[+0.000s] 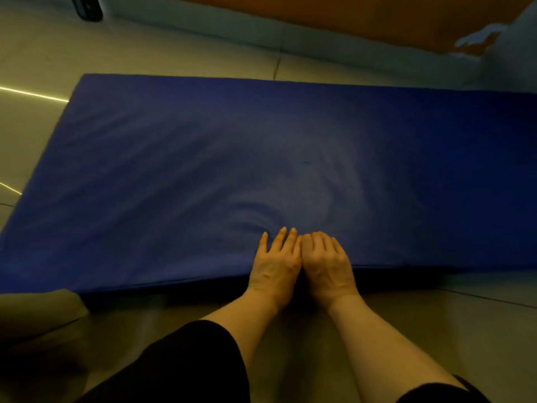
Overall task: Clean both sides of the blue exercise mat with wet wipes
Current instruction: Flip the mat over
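Observation:
The blue exercise mat point(203, 158) lies flat on the tiled floor and runs from left to right across the view. Both my hands rest side by side on its near edge, at the middle. My left hand point(276, 260) presses the mat with straight, spread fingers. My right hand point(325, 263) touches it on the right, its fingers bent down at the knuckles onto the cover. Wrinkles in the cover fan out from the fingertips. No wet wipe is in sight, and anything under the right hand is hidden.
A beige cloth-like thing point(37, 309) lies at the mat's near left corner. A black object point(87, 7) stands at the far left by the skirting. An orange wall point(348, 13) runs behind, with something white point(505, 53) at the far right.

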`<state>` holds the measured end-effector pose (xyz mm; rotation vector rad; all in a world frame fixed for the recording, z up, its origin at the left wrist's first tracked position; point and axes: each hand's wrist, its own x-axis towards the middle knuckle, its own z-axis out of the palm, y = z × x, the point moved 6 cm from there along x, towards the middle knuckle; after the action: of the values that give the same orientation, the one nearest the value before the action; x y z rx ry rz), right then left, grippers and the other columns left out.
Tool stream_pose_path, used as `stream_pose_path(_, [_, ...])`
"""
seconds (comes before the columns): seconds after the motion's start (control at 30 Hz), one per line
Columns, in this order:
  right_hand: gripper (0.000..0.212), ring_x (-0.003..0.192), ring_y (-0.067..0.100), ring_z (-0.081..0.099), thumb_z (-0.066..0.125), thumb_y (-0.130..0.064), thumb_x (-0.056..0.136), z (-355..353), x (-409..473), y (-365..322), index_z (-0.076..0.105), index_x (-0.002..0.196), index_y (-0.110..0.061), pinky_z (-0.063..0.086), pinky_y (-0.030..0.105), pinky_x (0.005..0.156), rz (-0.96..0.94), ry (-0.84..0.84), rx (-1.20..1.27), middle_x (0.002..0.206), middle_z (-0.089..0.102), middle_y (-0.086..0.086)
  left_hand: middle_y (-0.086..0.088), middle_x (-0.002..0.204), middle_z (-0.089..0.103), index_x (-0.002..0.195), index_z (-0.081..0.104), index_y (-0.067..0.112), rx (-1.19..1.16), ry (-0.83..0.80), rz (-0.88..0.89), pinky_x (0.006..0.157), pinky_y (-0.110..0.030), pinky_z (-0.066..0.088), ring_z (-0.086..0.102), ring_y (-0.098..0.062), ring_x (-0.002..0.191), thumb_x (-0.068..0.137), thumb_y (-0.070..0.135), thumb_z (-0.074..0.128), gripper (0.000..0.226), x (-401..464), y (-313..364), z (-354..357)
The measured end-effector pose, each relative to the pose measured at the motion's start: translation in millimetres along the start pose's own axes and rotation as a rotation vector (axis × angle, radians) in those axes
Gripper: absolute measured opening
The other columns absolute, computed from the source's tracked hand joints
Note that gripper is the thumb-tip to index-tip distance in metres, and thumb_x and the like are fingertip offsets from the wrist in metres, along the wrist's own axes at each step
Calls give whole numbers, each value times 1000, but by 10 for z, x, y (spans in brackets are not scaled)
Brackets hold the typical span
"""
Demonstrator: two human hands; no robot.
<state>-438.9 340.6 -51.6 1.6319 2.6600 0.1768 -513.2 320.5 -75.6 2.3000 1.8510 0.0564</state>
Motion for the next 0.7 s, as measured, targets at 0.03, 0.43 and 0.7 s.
stream_pose_path(0.03, [12, 73, 29, 62, 48, -10, 79, -111, 20, 25, 57, 87, -10, 55, 39, 70, 29, 54, 1, 77, 60, 9, -12, 118, 68, 114, 69, 6, -15, 27, 2, 86, -54, 53, 66, -29, 109, 45, 20, 90, 74, 24, -10, -107])
stream_pose_path(0.43, [15, 86, 31, 66, 49, -16, 91, -2042, 169, 481, 64, 89, -15, 47, 30, 68, 331, 50, -103, 91, 69, 9, -6, 82, 66, 93, 63, 14, 60, 363, 188, 55, -29, 41, 65, -26, 72, 79, 22, 66, 17, -199, 211, -2282])
stream_pose_path(0.7, [23, 102, 29, 62, 47, -22, 91, -3969, 309, 19, 62, 107, -17, 47, 35, 80, 211, 142, -120, 112, 64, 8, -7, 104, 69, 99, 72, 20, -82, 473, 39, 77, -33, 45, 63, -29, 96, 85, 21, 54, 23, -643, -51, -4149])
